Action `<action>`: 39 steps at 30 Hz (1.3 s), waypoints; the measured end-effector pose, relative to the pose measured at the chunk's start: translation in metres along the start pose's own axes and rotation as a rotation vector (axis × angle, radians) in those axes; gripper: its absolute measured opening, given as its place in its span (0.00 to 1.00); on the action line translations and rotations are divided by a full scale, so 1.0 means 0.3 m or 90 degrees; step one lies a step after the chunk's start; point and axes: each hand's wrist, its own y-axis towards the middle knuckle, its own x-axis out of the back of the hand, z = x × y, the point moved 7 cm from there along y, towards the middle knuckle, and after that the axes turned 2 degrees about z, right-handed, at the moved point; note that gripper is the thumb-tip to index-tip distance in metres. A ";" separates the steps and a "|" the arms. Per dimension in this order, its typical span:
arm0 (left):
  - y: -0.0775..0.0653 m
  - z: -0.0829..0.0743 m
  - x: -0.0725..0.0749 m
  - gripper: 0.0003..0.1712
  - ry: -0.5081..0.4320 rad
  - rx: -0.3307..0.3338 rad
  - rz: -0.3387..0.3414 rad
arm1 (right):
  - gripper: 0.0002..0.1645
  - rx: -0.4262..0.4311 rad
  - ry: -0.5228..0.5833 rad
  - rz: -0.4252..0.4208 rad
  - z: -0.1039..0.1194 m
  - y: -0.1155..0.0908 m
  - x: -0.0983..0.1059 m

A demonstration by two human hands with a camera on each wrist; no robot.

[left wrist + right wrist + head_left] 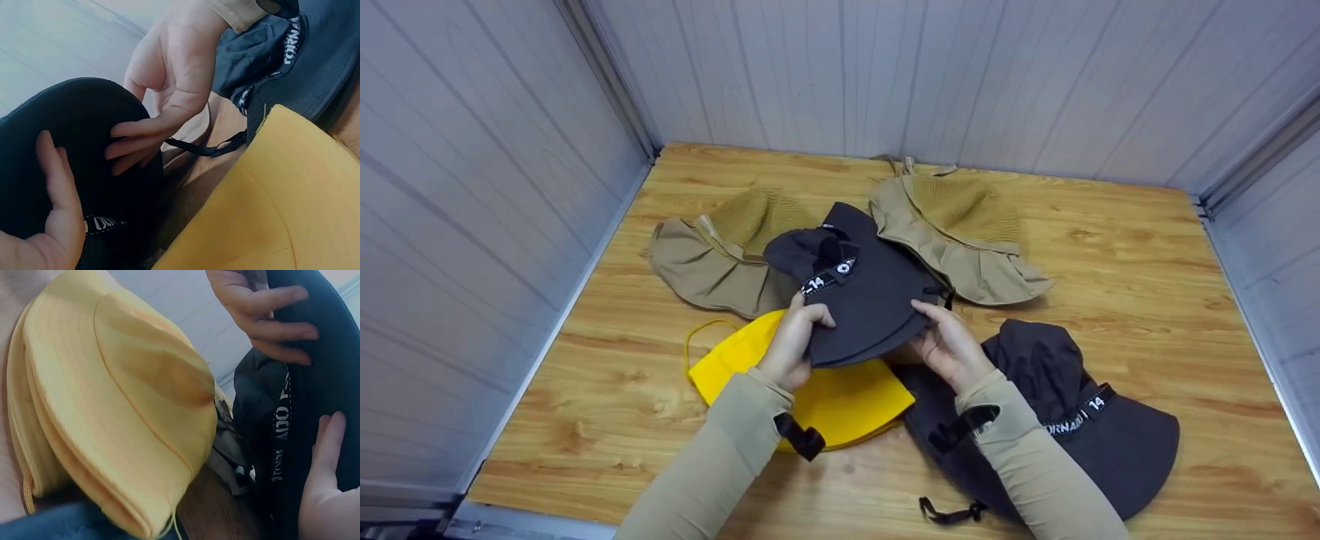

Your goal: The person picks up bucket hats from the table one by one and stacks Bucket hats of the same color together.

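A dark grey sun hat (870, 300) with a black lettered band is held up over the pile of hats by both hands. My left hand (792, 342) pinches the near left edge of its brim, the thumb lying on top. At the right edge, my right hand (952, 346) grips the brim between thumb and fingers. From below, the left wrist view shows the fingers of the right hand (185, 79) spread against the dark brim underside. A folded yellow bucket hat (847, 401) lies on the table under and in front of the held hat.
Two tan ruffled hats lie behind, one at left (705, 270) and one at right (960, 225). Another dark grey hat (1125, 450) with a chin strap (949, 516) rests at the front right. Pale panel walls (840, 75) border the wooden table (1140, 262).
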 end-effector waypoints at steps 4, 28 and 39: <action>-0.011 -0.020 0.003 0.44 0.002 -0.029 0.016 | 0.15 0.009 0.004 0.012 -0.009 -0.002 -0.015; -0.091 -0.071 -0.054 0.62 -0.203 -0.230 0.125 | 0.09 0.008 0.044 0.008 -0.058 -0.006 -0.107; -0.086 -0.036 -0.083 0.58 -0.133 -0.297 0.048 | 0.08 -0.005 -0.015 -0.009 -0.106 -0.005 -0.131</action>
